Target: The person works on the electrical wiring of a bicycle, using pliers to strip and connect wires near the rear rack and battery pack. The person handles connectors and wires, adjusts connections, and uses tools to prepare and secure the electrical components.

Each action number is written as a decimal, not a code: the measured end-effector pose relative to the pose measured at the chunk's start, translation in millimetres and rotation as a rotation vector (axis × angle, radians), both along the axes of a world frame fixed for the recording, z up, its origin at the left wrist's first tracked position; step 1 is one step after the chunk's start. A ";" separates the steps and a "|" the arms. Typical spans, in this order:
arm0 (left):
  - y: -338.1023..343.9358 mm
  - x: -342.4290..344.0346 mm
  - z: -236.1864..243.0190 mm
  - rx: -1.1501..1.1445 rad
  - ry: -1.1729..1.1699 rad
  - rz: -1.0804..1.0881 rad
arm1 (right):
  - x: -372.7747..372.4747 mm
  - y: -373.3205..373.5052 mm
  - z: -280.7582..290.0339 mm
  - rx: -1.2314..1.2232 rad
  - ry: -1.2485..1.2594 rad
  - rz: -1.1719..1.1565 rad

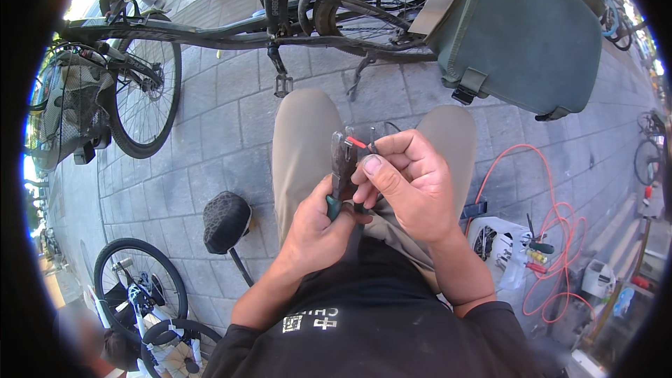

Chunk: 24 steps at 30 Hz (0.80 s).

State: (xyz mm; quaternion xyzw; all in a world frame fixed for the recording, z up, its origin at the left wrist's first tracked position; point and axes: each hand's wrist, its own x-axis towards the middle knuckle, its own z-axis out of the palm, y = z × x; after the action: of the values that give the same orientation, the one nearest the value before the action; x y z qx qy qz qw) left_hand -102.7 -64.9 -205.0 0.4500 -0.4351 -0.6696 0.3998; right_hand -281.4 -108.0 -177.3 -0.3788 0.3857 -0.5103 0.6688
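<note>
My left hand (315, 227) is wrapped round a worn pair of pliers (342, 164) with green handles, its dark metal jaws pointing up and away from me. Close by its jaws, my right hand (418, 185) pinches between thumb and fingers. A thin red piece (355, 142), like a short length of wire or sleeve, sticks out from that pinch toward the jaws; whether they touch it I cannot tell. A thin dark rod or cable end (374, 134) shows behind the right fingertips. Both hands are above my lap, between the knees.
Ahead stands a black bicycle (210, 37) with a wire basket (73, 105) and a grey-green bag (521, 42). A saddle (226, 221) lies left on grey paving. To my right are a white tool container (493, 238) with screwdrivers and a looped orange cord (553, 220). Another bicycle wheel (105, 266) is lower left.
</note>
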 end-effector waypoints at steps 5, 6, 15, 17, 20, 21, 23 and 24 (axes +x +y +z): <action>0.2 1.1 2.9 0.005 -0.040 0.016 | 8.7 -2.4 9.1 0.039 0.106 -0.028; 0.5 2.1 3.1 0.007 -0.040 0.012 | 8.7 -2.3 9.7 0.037 0.122 -0.016; 1.1 8.1 2.3 -0.037 -0.101 0.004 | 19.1 7.9 12.6 0.008 0.311 0.003; 2.4 7.8 5.9 -0.038 -0.120 0.015 | 20.9 8.1 11.9 0.006 0.332 0.002; 3.4 7.6 4.2 -0.038 -0.120 0.005 | 21.4 9.0 11.5 0.001 0.350 -0.008; 3.9 7.4 4.3 -0.040 -0.129 0.004 | 21.3 8.8 11.6 0.009 0.348 -0.003; 5.1 6.7 4.8 -0.044 -0.147 0.002 | 21.1 8.6 12.2 0.024 0.344 0.008; 5.3 6.4 4.8 -0.049 -0.151 0.001 | 21.0 8.9 12.3 0.025 0.339 0.003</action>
State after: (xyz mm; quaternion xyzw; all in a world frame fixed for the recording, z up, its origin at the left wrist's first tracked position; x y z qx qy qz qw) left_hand -96.4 -59.6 -200.1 0.4895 -0.4800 -0.6226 0.3771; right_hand -260.4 -99.1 -165.0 -0.4515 0.4987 -0.4332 0.5997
